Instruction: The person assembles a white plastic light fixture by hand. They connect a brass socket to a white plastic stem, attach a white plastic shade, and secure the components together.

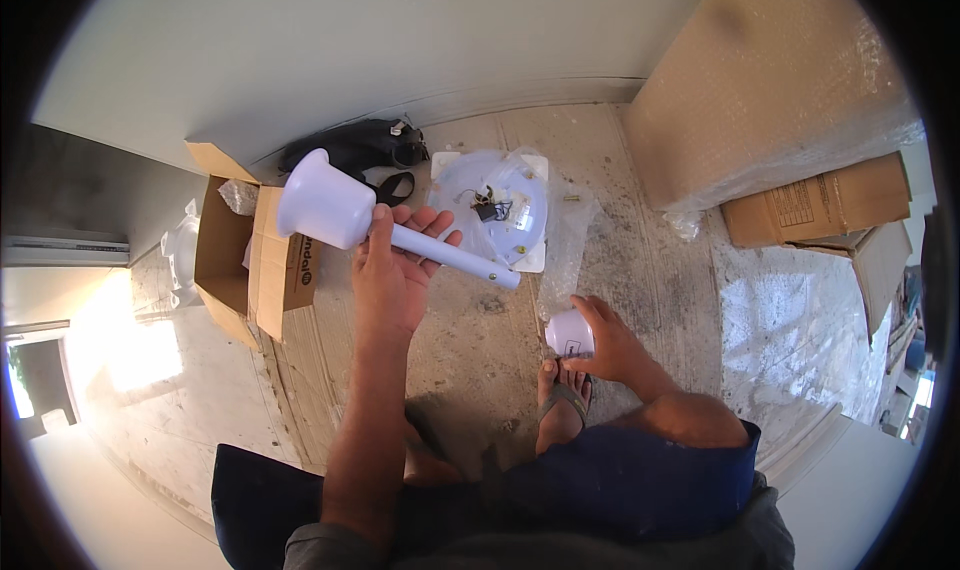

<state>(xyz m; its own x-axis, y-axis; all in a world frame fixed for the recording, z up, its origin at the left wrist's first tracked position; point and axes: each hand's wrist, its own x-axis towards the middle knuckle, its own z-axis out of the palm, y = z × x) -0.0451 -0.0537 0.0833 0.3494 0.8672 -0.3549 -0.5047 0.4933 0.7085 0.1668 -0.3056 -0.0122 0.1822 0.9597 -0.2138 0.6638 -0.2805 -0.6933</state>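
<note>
Far left there's bright sunlight washing out the floor, and next to it an open brown cardboard box [250, 260] sitting on the rough, dusty concrete floor [650, 300] right by the pale wall [350, 40]. Behind the box, dark sandals [365, 148] lie up against the wall's base.

The left hand [392, 270] is raised over the floor with fingers curled round a white plastic rod with a bell-shaped cup at one end [360, 220]; the cup points toward the box, the thin end slants down to the right. Just past it, a round white fan base wrapped in clear plastic [495, 210] lies flat on the floor with a small dark wired part in its middle.

Lower down, the right hand [605, 345] grips a small white cylindrical cap [569, 333] near a sandalled foot [563, 405], fingers wrapped over its top. Far right: a big bubble-wrapped cardboard package [770, 90] leaning at the wall, and smaller brown cartons [820, 205] beside it.
</note>
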